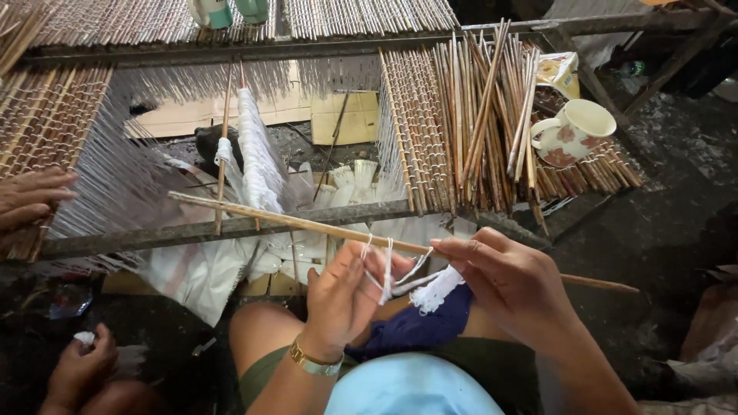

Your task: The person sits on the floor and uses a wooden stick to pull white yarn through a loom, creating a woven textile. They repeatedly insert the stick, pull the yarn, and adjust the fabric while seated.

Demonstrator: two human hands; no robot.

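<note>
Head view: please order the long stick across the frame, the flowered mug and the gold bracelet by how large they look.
1. Long stick, longest by far.
2. Flowered mug.
3. Gold bracelet, smallest, although it is nearest to the camera.

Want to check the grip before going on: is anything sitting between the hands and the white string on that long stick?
Nothing visible. The left hand and right hand both pinch the white string directly, where it loops over the long stick. The navy cloth lies below them, on the lap.
</note>
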